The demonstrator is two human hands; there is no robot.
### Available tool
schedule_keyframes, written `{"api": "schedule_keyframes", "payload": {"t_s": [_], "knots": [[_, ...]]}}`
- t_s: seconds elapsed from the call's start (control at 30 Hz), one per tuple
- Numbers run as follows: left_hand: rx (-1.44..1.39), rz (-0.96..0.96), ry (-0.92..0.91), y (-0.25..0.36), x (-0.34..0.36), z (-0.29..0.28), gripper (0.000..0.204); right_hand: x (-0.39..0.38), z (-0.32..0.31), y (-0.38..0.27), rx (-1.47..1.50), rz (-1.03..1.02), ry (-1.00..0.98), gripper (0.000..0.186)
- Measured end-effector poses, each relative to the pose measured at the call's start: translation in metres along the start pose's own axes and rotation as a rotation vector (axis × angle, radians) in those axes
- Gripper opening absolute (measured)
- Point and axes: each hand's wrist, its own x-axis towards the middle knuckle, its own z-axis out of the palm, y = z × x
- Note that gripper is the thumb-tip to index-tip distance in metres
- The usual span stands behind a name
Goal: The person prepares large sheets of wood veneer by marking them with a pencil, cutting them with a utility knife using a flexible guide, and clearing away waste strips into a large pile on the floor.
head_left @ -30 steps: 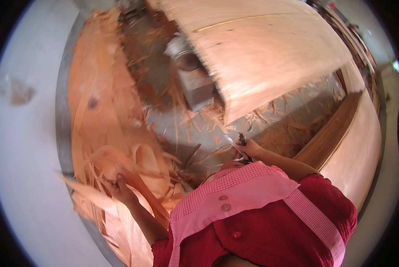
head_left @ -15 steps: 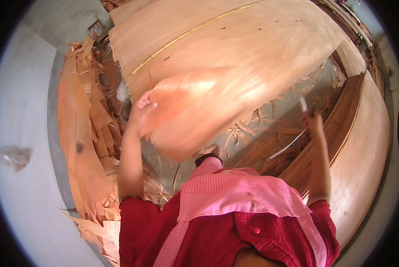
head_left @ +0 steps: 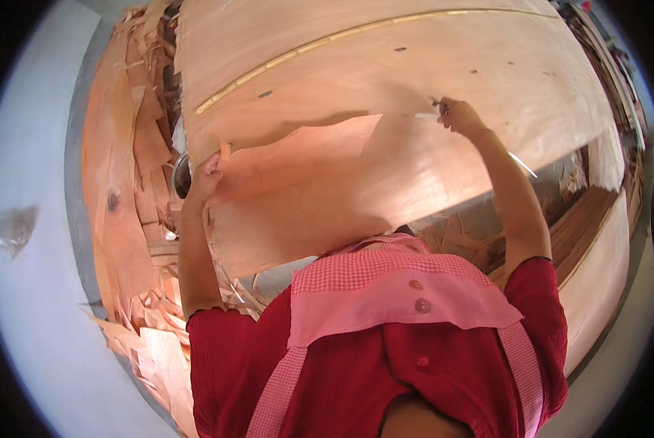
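Observation:
A large pale wood veneer sheet [head_left: 327,87] spreads out before me, with dark oval knots and a long yellow segmented strip [head_left: 290,55] across it. On its near part lies a thinner, orange-toned veneer piece [head_left: 290,164] with a wavy far edge. My left hand [head_left: 209,179] pinches the left end of that piece, where a small flap sticks up. Over the sheet, beyond the piece's right end, my right hand [head_left: 458,117] is closed around a long thin whitish strip [head_left: 522,165]. One end shows left of the fingers, the other right of my forearm.
Veneer scraps [head_left: 133,182] are heaped along the left wall. A metal bowl [head_left: 182,175] stands between them and the sheet. More stacked veneer [head_left: 586,226] lies to the right, with shavings [head_left: 458,233] on the floor. A plastic bag [head_left: 13,230] hangs on the left wall.
My right hand has swung from the right side up over the sheet, carrying the whitish strip. The orange-toned piece now lies flatter, and my left hand is slightly lower and further left.

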Motion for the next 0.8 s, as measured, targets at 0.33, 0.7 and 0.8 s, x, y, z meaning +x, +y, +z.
{"api": "schedule_keyframes", "payload": {"t_s": [0.33,0.7,0.8], "knots": [[0.537,0.233,0.396,0.087,0.021,-0.059,0.049,0.061,0.02,-0.113,0.474,-0.223,0.001,0.013],[0.833,-0.175,0.372,-0.026,0.121,-0.115,0.043,0.151,0.12,-0.248,0.81,-0.26,-0.632,0.014],[1.06,-0.08,0.904,0.001,0.13,-0.053,0.034,0.165,0.123,-0.239,0.873,-0.193,-0.569,0.011]]}}
